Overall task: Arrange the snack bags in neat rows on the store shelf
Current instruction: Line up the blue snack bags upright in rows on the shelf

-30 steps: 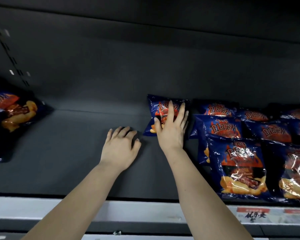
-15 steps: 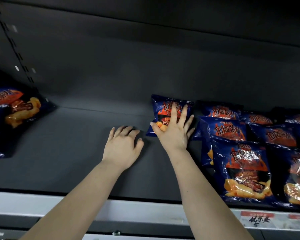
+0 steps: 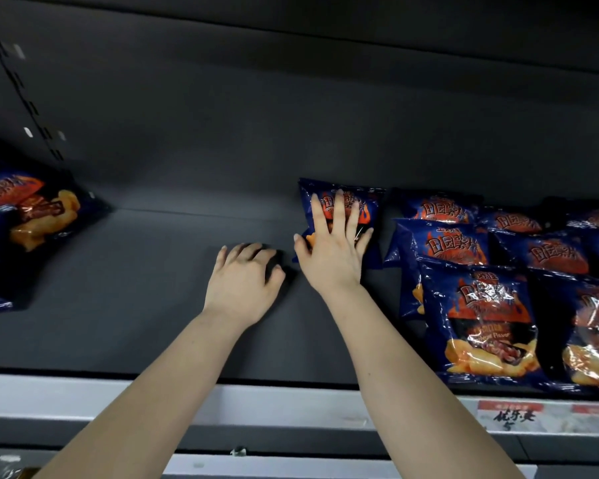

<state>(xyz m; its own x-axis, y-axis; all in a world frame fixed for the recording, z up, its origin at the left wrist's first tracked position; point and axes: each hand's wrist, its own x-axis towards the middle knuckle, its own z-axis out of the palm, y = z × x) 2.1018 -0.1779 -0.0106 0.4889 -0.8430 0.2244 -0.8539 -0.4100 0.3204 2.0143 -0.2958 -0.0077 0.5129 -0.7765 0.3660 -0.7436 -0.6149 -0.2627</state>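
Since 1 s ago: right hand [image 3: 331, 257] has crept up the lone snack bag [image 3: 339, 216], so its fingers [image 3: 338, 210] now reach the red print near the bag's top; the bag looks a bit more upright vs. before. Left hand [image 3: 244, 285] has barely shifted.

Right fingers are spread flat on the bag's front, pressing, not curled round it. Left hand rests knuckles-up on the bare shelf [image 3: 135, 305], fingers bent under, w/ nothing in them; it sits just beside the bag's lower left corner, apart from it.

The bag stands at the back of the shelf, close to the rear panel [image 3: 222, 133]. Right of it, past a narrow dark gap, is the stocked group: a front bag [image 3: 481, 319] lying face-up at the shelf lip, a second bag [image 3: 443, 243] behind it, overlapped, and a third bag [image 3: 436, 209] at the back. More bags run off to the right; about 9 blue bags are countable there, though the far ones are dark and cut off. At far left is a loose heap [image 3: 25, 216] of approx. 2–3 bags, tilted; exact no. unclear.

2 hands, both forearms bare. The stretch of shelf betw. the left heap and the lone bag is open.

Shelf is dark grey, matte. A slotted upright [image 3: 22, 95] runs up at upper left. Along the pale front rail [image 3: 291, 406] is a red-and-white price tag [image 3: 512, 414]. Lighting is dim.
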